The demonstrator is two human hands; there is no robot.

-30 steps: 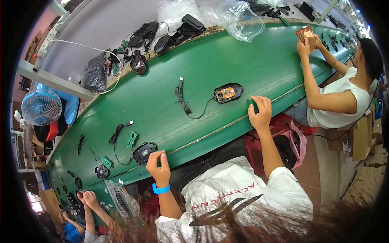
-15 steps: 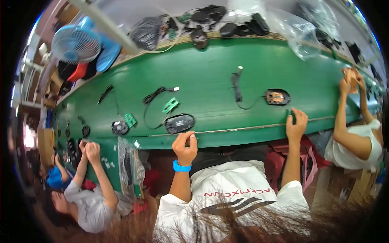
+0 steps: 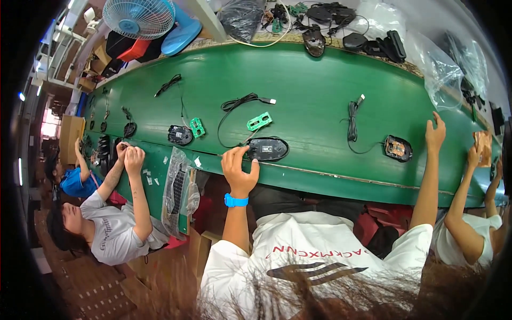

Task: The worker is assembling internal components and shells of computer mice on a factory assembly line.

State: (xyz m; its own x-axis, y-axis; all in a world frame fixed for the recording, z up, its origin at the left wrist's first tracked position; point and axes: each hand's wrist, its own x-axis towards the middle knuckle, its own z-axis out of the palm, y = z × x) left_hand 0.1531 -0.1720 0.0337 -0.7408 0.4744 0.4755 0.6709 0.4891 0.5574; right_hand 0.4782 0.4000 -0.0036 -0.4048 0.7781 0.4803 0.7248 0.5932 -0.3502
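Observation:
My left hand (image 3: 240, 172), with a blue watch (image 3: 236, 201) at its wrist, is at the near edge of the green belt, thumb and fingers apart. Its fingertips are at the left end of a black mouse shell (image 3: 276, 149); I cannot tell if they touch. Just beyond that shell lies a green circuit board (image 3: 259, 121), and a coiled black cable (image 3: 241, 101) with a white-tipped plug lies farther back. My right hand (image 3: 436, 133) is held over the belt, fingers stretched, holding nothing. To its left sits an open mouse shell (image 3: 398, 148) with an orange-brown board inside and its cable (image 3: 352, 122) bundled behind.
Another mouse shell (image 3: 180, 135) with a green board lies farther left. Co-workers sit on both sides; the right one holds an orange-brown panel (image 3: 482, 149). A blue fan (image 3: 140, 18), plastic bags (image 3: 438, 72) and mouse parts (image 3: 314, 41) line the far ledge.
My right hand has moved right and outward, its fingers now stretched. My left hand has opened from a pinch beside the mouse shell. The view has shifted.

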